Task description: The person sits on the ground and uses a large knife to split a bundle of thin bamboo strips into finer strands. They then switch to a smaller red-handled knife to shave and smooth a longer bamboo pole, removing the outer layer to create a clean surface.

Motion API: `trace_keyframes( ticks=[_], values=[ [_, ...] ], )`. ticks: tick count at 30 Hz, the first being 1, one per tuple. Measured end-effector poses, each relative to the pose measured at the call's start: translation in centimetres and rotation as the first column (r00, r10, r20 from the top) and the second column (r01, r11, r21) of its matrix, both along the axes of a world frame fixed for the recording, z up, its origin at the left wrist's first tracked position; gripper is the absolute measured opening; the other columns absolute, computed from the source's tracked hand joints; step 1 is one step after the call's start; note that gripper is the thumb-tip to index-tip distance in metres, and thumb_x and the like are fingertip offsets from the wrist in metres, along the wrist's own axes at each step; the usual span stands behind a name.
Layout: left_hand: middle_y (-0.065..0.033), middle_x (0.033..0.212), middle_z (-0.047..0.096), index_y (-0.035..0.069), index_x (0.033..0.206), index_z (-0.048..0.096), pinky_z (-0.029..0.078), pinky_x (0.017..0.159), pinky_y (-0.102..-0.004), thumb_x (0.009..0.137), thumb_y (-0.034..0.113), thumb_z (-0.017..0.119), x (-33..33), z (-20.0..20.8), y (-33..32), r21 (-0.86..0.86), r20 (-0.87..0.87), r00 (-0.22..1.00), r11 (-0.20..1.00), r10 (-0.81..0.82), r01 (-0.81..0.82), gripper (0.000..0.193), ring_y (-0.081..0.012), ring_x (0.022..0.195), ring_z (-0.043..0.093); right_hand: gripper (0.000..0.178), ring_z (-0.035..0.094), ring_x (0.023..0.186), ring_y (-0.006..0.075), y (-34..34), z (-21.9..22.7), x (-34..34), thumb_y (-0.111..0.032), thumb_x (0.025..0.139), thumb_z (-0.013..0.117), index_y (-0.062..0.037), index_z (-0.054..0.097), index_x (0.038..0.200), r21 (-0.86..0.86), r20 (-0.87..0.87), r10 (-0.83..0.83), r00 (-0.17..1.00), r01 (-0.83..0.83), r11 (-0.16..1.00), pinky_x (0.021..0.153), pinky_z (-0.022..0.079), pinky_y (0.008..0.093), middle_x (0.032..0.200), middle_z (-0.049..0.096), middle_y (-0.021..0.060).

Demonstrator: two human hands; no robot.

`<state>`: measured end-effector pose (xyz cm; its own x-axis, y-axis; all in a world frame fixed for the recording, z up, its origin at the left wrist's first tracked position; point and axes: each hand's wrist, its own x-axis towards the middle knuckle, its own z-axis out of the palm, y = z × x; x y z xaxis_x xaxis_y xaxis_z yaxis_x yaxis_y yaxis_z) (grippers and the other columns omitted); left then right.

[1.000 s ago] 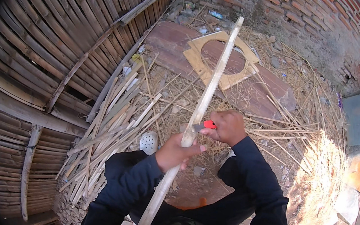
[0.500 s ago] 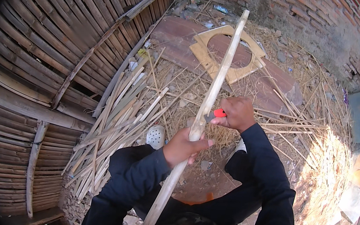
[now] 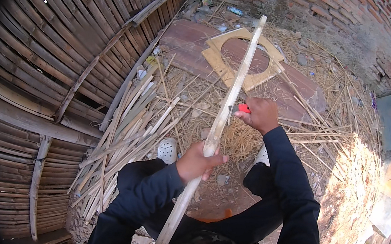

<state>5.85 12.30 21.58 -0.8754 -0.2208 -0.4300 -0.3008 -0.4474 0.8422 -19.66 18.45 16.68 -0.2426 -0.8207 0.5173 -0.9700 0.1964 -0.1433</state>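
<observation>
A long, pale bamboo strip [image 3: 235, 89] runs from my lap up and away, leaning slightly to the right. My left hand [image 3: 196, 162] is wrapped round its lower middle. Farther up, on the strip's right side, my right hand [image 3: 262, 116] grips a knife [image 3: 243, 108] with a red handle. Its short dark blade lies against the bamboo's edge, and most of the handle is hidden in my fingers. Thin shavings [image 3: 242, 140] litter the ground below the blade.
A heap of split strips [image 3: 128, 125] lies left of my white clog [image 3: 167, 150], beside a bamboo wall [image 3: 42, 47]. Beyond the strip are a board with a round hole [image 3: 221, 67] and a brown panel [image 3: 182, 31]. A brick wall [image 3: 347, 18] closes the back.
My right hand and the knife have moved a little up along the bamboo, away from my left hand. The left hand keeps its hold on the strip.
</observation>
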Motion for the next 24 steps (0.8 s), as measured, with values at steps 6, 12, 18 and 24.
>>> trace_keyframes(
  ticks=[6, 12, 18, 24],
  values=[
    [0.0018, 0.058, 0.046, 0.009, 0.082, 0.043, 0.033, 0.035, -0.0233, 0.087, 0.008, 0.067, 0.4, -0.3, 1.1, 0.013, 0.053, 0.996, 0.998, -0.066, 0.065, 0.024, -0.0078, 0.036, 0.043, 0.061, 0.06, 0.053, 0.0321, 0.6, -0.5, -4.1, -0.069, 0.082, 0.049, -0.01, 0.053, 0.067, 0.01, -0.023, -0.094, 0.995, 0.094, 0.995, 0.048, 0.044, 0.0434, 0.057, 0.058, 0.0097],
    [0.0028, 0.057, 0.045, 0.009, 0.082, 0.043, 0.033, 0.035, -0.0237, 0.086, 0.009, 0.067, 0.7, -0.4, 1.7, 0.037, 0.035, 0.998, 0.998, -0.049, 0.048, 0.025, -0.0078, 0.036, 0.044, 0.061, 0.06, 0.056, 0.0332, 0.3, -0.8, -5.6, -0.069, 0.084, 0.047, -0.0098, 0.055, 0.069, 0.009, -0.07, -0.052, 0.996, 0.053, 0.999, 0.052, 0.045, 0.0459, 0.058, 0.058, 0.0121],
    [0.0022, 0.054, 0.046, 0.009, 0.08, 0.043, 0.035, 0.036, -0.0233, 0.087, 0.009, 0.067, 3.2, -0.1, 6.0, 0.121, 0.074, 0.953, 0.951, -0.293, 0.283, 0.025, -0.0072, 0.037, 0.045, 0.061, 0.062, 0.076, 0.0421, 6.7, -3.5, -16.8, -0.06, 0.093, 0.037, -0.0074, 0.065, 0.08, -0.085, 0.164, -0.488, 0.857, 0.505, 0.859, 0.069, 0.046, 0.0522, 0.074, 0.065, 0.0195],
    [0.0039, 0.048, 0.042, 0.012, 0.076, 0.04, 0.03, 0.035, -0.023, 0.089, 0.004, 0.062, 3.4, -0.1, 3.8, 0.293, 0.039, 0.976, 0.936, -0.214, 0.194, 0.026, -0.007, 0.034, 0.043, 0.066, 0.06, 0.067, 0.0377, 5.3, 0.3, -12.1, -0.058, 0.096, 0.036, -0.0006, 0.055, 0.071, 0.123, 0.453, -0.398, 0.798, 0.386, 0.914, 0.062, 0.042, 0.0462, 0.066, 0.057, 0.0215]
  ],
)
